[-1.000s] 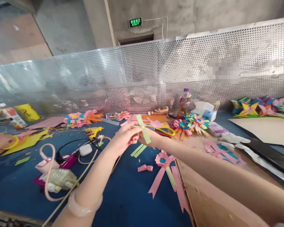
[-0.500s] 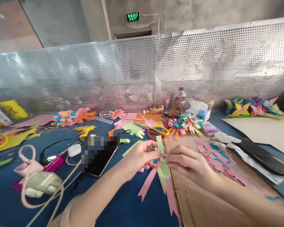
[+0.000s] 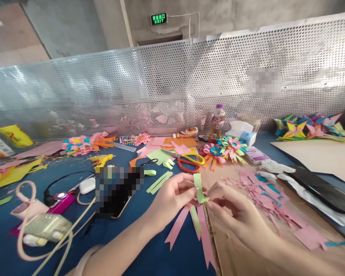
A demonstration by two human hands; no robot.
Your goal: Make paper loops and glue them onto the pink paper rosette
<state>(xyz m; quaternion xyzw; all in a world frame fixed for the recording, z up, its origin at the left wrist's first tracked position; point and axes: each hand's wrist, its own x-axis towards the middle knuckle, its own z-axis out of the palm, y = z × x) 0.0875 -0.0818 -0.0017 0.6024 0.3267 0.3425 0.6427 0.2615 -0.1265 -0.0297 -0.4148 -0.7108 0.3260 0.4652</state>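
A light green paper strip [image 3: 199, 184] stands between my hands, its lower end bent toward the right. My left hand [image 3: 178, 193] is closed on the strip's left edge and on a paper flower that is mostly hidden by the fingers. Pink paper tails [image 3: 177, 229] and a narrow green tail hang down below it. My right hand [image 3: 228, 205] is pinched at the bent lower end of the green strip. Beyond the hands, yellow-and-red-handled scissors [image 3: 192, 159] lie near more cut green strips [image 3: 160, 181].
A phone [image 3: 119, 195], tangled cables [image 3: 33, 191] and a yellow glue gun [image 3: 102, 161] lie on the left. Cardboard [image 3: 232, 245] with pink paper scraps [image 3: 264, 203] is at right. Finished paper flowers [image 3: 231, 147], a bottle [image 3: 217, 122] and a perforated metal screen [image 3: 166, 84] stand behind.
The green strip's lower end, which hung straight down, is now bent up toward the right. My right hand has moved slightly down and right with it.
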